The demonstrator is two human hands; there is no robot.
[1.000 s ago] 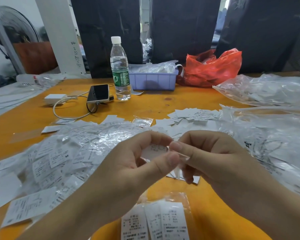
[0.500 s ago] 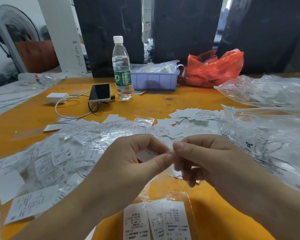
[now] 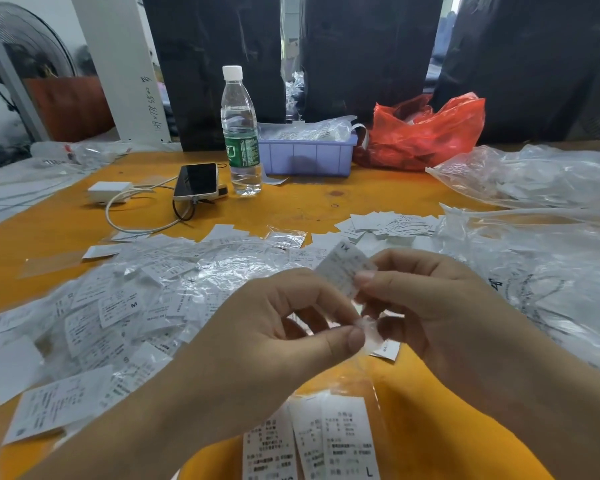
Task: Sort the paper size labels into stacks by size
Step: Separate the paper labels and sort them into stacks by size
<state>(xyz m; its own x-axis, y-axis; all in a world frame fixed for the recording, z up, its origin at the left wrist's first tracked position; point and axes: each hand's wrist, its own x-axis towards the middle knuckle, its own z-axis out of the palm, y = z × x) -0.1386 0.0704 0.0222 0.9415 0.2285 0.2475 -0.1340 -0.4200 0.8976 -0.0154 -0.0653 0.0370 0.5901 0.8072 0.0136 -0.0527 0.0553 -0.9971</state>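
Note:
My right hand (image 3: 426,306) pinches a white paper size label (image 3: 343,268) between thumb and forefinger, its top sticking up. Just left of it, my left hand (image 3: 281,327) pinches a small clear plastic sleeve (image 3: 369,332) at the label's lower end. A wide heap of loose labels and clear sleeves (image 3: 118,306) covers the orange table (image 3: 326,199) to the left. A small stack of labels (image 3: 388,225) lies at the middle right. Three labels in a clear bag (image 3: 326,441), one marked L, lie near the front edge.
A water bottle (image 3: 239,133), a phone (image 3: 196,181) with a white charger and cable (image 3: 110,192), a lilac tray (image 3: 307,155) and a red plastic bag (image 3: 426,129) stand along the back. Large clear plastic bags (image 3: 541,244) fill the right side.
The hands have drawn slightly apart. The label, earlier hidden between the fingers, now stands up out of the sleeve in my right hand, while my left holds the sleeve lower down.

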